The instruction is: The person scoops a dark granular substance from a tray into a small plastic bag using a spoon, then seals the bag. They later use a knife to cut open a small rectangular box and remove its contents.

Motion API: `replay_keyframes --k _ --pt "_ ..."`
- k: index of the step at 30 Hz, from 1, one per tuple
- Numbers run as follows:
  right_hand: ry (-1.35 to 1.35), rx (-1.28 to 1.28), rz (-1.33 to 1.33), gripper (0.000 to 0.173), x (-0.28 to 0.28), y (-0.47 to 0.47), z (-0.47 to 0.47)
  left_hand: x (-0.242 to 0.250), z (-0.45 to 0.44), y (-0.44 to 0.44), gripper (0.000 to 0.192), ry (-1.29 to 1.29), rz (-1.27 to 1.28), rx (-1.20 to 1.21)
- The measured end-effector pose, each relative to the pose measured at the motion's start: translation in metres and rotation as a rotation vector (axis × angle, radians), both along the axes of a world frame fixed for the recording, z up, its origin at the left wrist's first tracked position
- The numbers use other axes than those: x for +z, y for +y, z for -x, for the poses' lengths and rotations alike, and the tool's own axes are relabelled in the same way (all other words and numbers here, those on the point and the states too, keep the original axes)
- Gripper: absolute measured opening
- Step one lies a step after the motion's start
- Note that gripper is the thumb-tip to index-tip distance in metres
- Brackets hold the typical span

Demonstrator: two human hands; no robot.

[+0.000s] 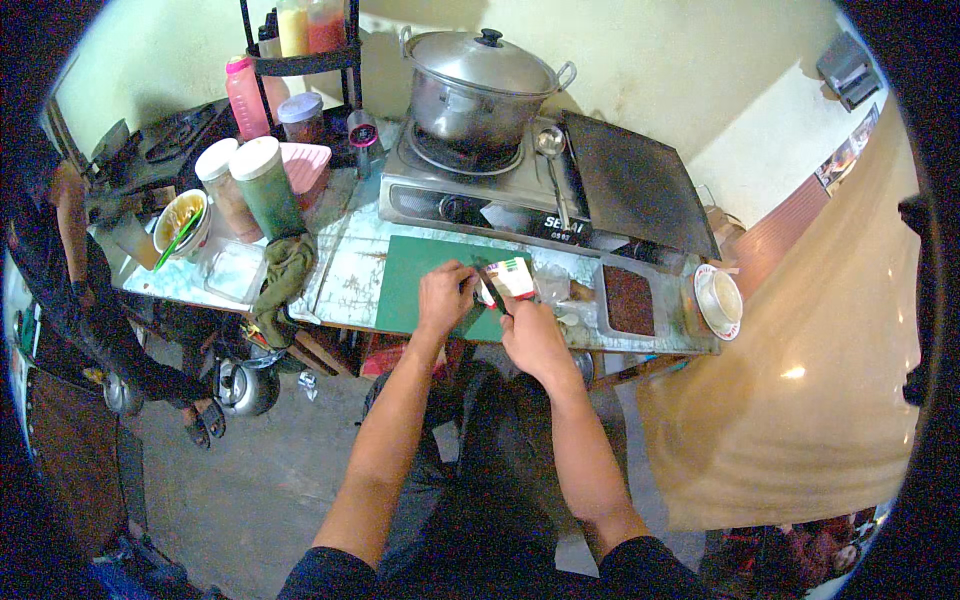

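Observation:
Over the green cutting board (409,281), my right hand (536,337) grips a knife (492,286) with a dark blade pointing away and to the left. My left hand (447,296) is beside the blade, its fingers pinched together. Whatever may be between those fingers is too small and hidden to tell. A white printed packet (516,276) with red and green marks lies on the board, partly behind the knife. Just right of it are a clear plastic bag (551,283) and a pale spoon-like thing (568,321).
Behind the board stands a gas stove (420,191) bearing a lidded metal pot (472,101) and a ladle (555,169). A plastic tub of dark brown contents (630,300) and a bowl (721,296) sit rightward. Jars (262,184) and a cloth (283,277) occupy the left, near another person (71,300).

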State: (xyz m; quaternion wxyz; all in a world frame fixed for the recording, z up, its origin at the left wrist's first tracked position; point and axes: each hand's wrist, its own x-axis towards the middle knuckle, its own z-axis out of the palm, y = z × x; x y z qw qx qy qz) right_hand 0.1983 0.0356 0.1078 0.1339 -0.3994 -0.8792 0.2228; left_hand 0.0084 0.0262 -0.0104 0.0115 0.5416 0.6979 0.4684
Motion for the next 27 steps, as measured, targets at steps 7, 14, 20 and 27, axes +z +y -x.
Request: replay_keyframes --k 7,14,20,27 --pt "-0.013 0.013 0.074 0.028 -0.005 0.033 0.031 -0.002 -0.001 0.0 0.017 -0.024 0.001 0.008" --pt "-0.025 0.01 0.06 0.032 -0.011 0.021 0.022 -0.001 -0.002 -0.001 0.016 -0.041 -0.06 0.009" --pt "-0.052 0.038 0.004 0.036 -0.023 0.033 0.032 0.001 -0.001 -0.002 0.017 -0.074 0.04 0.018" --pt "-0.055 0.007 0.023 0.044 -0.032 0.007 0.01 -0.001 -0.001 0.0 0.018 -0.093 0.056 0.02"
